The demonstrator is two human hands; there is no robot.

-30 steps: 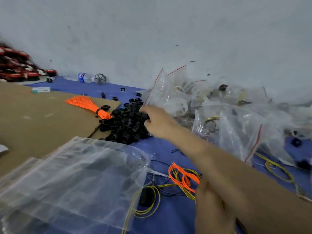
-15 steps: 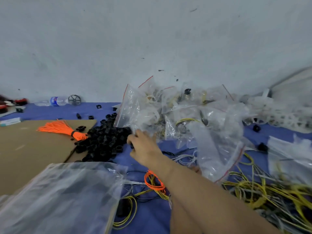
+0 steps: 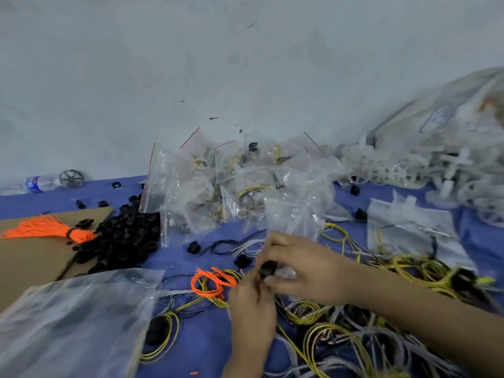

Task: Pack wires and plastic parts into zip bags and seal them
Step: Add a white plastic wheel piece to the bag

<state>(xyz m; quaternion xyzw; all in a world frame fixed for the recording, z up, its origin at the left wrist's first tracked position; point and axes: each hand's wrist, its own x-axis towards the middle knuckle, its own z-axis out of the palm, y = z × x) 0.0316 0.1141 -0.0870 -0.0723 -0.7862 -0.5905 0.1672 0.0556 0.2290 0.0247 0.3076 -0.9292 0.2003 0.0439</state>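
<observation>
Blue cloth [image 3: 203, 346], right hand [image 3: 308, 268] pinching black part [image 3: 268, 269]

Lighting even, cool and diffuse; shadows faint. Motion blur softens whole frame, worst lower left and right edge. Wide-angle bending at borders.

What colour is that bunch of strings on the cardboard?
The bunch is bright orange; the head view shows it best.
</observation>
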